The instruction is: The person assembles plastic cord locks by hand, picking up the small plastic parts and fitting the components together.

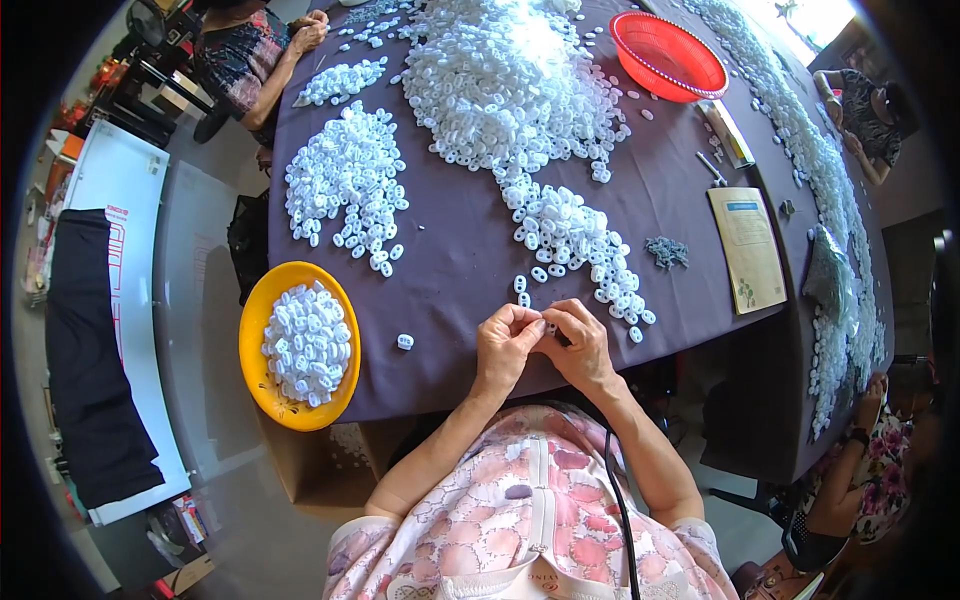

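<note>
My left hand (506, 345) and my right hand (583, 348) meet at the table's near edge. Both are closed in a pinch, fingertips touching. Whatever sits between them is too small and covered to make out. Just beyond lies a trail of small white oval plastic pieces with two holes (570, 232), running back to a large heap (510, 95). A small pile of grey bits (666, 252) lies to the right of the trail. One white piece (405, 341) lies alone to the left of my hands.
A yellow bowl (257, 372) full of white pieces stands at the table's left corner. A separate white pile (345, 180) lies beyond it. A red basket (625, 50), a tan notebook (750, 262) and a pen (711, 168) are on the right. Other people sit around the tables.
</note>
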The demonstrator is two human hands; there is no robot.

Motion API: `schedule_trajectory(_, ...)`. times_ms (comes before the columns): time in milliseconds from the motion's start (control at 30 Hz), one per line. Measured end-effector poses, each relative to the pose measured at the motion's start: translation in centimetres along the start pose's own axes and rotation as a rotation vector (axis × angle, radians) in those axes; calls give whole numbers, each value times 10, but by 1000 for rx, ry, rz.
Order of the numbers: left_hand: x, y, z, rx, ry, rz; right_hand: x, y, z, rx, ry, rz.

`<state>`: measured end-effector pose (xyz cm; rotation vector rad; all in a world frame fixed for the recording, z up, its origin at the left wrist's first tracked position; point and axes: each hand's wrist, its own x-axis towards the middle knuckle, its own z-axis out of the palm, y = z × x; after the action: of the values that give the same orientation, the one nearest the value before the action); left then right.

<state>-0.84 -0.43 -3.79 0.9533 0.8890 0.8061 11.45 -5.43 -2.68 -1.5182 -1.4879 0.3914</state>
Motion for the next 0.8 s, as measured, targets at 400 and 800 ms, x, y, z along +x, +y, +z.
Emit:
schedule_trajectory(400, 1, 0, -1, -14, -10, -9, -2, 4, 1, -27, 10, -68)
schedule_trajectory(800, 7, 10, -10, 51, -107, -97, -4, 7, -2, -38, -30, -132)
